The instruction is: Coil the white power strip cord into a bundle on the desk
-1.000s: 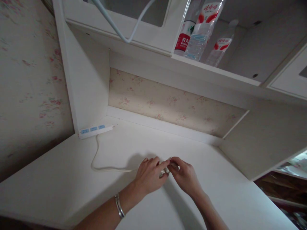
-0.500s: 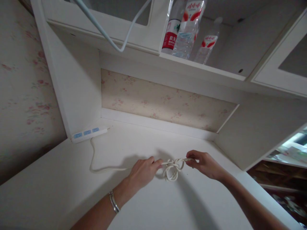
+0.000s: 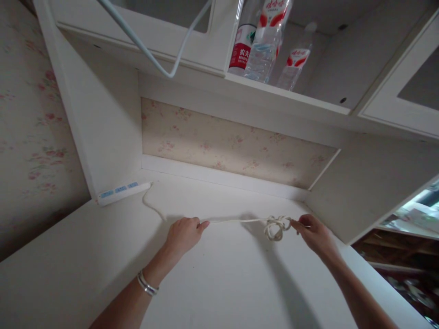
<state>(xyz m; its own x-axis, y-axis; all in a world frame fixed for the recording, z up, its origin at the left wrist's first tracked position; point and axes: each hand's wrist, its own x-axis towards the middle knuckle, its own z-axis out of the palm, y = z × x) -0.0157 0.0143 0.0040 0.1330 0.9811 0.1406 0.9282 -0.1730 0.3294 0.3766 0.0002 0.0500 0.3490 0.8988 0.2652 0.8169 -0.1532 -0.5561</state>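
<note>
A white power strip (image 3: 125,193) with blue sockets lies at the back left of the white desktop (image 3: 219,283). Its white power cord (image 3: 236,221) runs from the strip into my left hand (image 3: 185,234), which is closed around it. Between my hands the cord is stretched nearly straight. A knotted tangle of loops (image 3: 275,228) hangs beside my right hand (image 3: 313,233), whose thumb and fingers pinch the cord at the tangle's right side. The cord's end is mostly hidden by the right hand's fingers.
Overhead, a white cabinet (image 3: 288,97) holds several plastic bottles (image 3: 264,50). A pale blue bent tube (image 3: 154,59) hangs in front at the upper left. White side panels (image 3: 380,183) enclose the desktop, and cluttered shelves (image 3: 404,265) are at the right.
My hands have moved apart, left hand leftward and right hand rightward. The tangle has shifted right with my right hand, and the cord between them is now longer and tauter. The power strip has tilted.
</note>
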